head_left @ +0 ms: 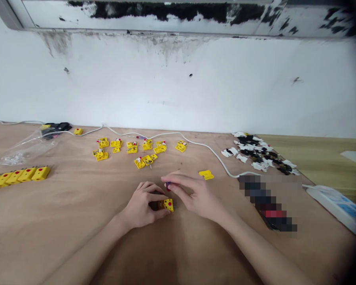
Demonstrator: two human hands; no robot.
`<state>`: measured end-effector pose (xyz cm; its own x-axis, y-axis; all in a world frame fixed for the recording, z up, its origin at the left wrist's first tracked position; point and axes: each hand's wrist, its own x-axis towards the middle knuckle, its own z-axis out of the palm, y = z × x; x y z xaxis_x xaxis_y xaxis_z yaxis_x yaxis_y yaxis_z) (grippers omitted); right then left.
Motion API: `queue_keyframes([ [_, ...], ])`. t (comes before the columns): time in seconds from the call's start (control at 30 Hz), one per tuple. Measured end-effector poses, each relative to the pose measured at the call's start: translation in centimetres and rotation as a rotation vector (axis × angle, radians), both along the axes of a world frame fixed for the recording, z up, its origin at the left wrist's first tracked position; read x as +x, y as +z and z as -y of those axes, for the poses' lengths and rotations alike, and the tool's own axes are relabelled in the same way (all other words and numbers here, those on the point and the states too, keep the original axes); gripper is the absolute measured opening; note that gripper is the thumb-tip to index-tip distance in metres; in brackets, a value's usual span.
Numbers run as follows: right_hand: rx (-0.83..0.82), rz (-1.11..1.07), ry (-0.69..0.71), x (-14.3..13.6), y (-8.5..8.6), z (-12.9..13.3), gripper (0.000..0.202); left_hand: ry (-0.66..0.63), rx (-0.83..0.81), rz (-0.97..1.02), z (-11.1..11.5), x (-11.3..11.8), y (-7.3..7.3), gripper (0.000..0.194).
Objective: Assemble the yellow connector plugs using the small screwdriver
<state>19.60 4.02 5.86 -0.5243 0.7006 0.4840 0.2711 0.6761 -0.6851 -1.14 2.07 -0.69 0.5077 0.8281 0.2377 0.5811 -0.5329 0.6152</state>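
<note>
Head view, read from my remote station: the left hand [145, 206] is closed around a small yellow plastic block with a red spot [169, 205], thumb and fingers gripping its sides just above the brown wooden tabletop [77, 225]. I record the right hand [197, 196] pinching a slim tool with a purple-and-red handle [168, 186] between thumb and fingertips, upright over the block; whether its tip touches I cannot tell. A flat yellow plastic piece [206, 174] lies beyond the right hand. Farther back I note opened yellow casings with red and white parts [147, 144], spread in groups before a white cable [213, 152]. At far left stands a row of yellow red-dotted blocks [14, 179]; at right, a heap of black and white pieces [256, 152] lies near a white power strip [329, 202].
</note>
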Motion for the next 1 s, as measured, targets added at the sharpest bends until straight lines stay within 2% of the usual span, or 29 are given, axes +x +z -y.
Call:
queue_keyframes([
  [0.13, 0.067, -0.005, 0.009, -0.1, 0.1, -0.1, 0.024, 0.0, 0.005, -0.012, 0.0, 0.0, -0.1, 0.031],
  [0.3, 0.052, -0.036, 0.043, 0.2, 0.4, 0.0, 0.028, -0.008, 0.007, -0.007, 0.0, -0.1, -0.1, 0.031],
  [0.4, 0.156, -0.07, 0.007, 0.6, 0.1, 0.0, 0.023, -0.011, -0.002, -0.009, 0.0, -0.1, 0.0, 0.031],
  [0.57, 0.193, 0.0, 0.043, 1.0, -0.3, 1.0, 0.042, -0.011, 0.01, 0.011, 0.0, -0.1, -0.2, 0.03],
  [0.67, 0.284, -0.004, 0.022, 0.9, -0.5, 1.5, 0.046, -0.007, 0.014, 0.029, 0.1, -0.1, -0.3, 0.027],
  [0.77, 0.269, -0.011, 0.024, 0.7, -0.9, 1.7, 0.05, -0.009, 0.013, 0.007, 0.1, -0.1, -0.2, 0.028],
  [0.83, 0.244, -0.08, -0.019, 0.5, -1.4, 1.7, 0.051, -0.015, 0.01, -0.009, 0.1, -0.1, 0.0, 0.031],
  [0.93, 0.295, -0.187, -0.125, 0.5, -2.1, 1.8, 0.046, -0.019, 0.001, -0.019, 0.1, -0.1, 0.0, 0.03],
  [1.0, 0.304, -0.189, -0.131, 0.6, -2.2, 1.8, 0.046, -0.016, -0.004, -0.017, 0.0, -0.1, 0.1, 0.03],
])
